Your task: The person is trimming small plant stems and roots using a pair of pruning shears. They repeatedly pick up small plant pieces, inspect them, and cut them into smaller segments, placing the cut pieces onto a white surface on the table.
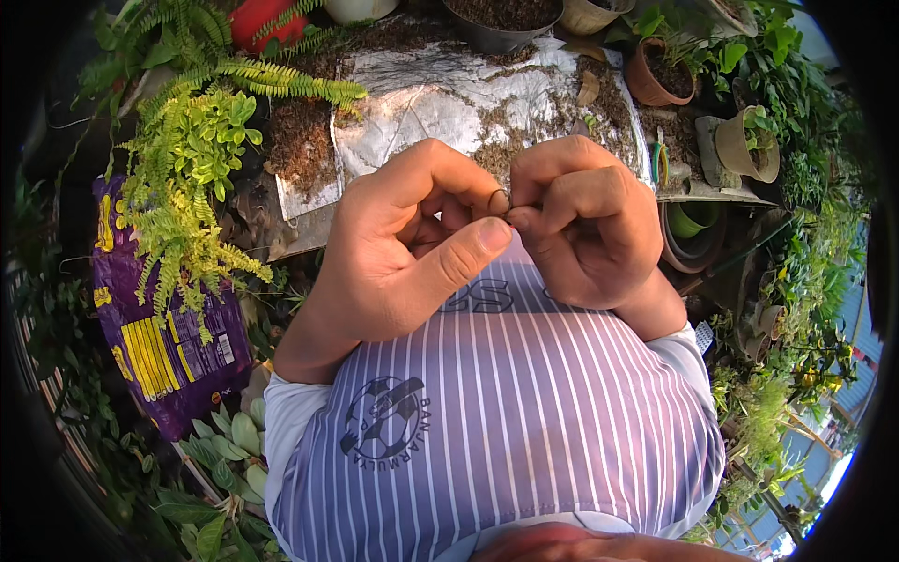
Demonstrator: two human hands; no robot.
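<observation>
Both hands are raised close together in front of my chest, above a soil-strewn white sheet. My left hand pinches a thin dark strand, perhaps wire or a root, between thumb and index finger. My right hand meets it with its thumb and index fingertips pressed on the strand's other end. A tiny bit of red shows below the fingertips; what it is cannot be told. The fingers hide most of the strand.
Pots of soil stand along the far edge, among them a dark bowl and a terracotta pot. A cream pot sits at the right. Fern fronds overhang the sheet's left side, above a purple plastic bag.
</observation>
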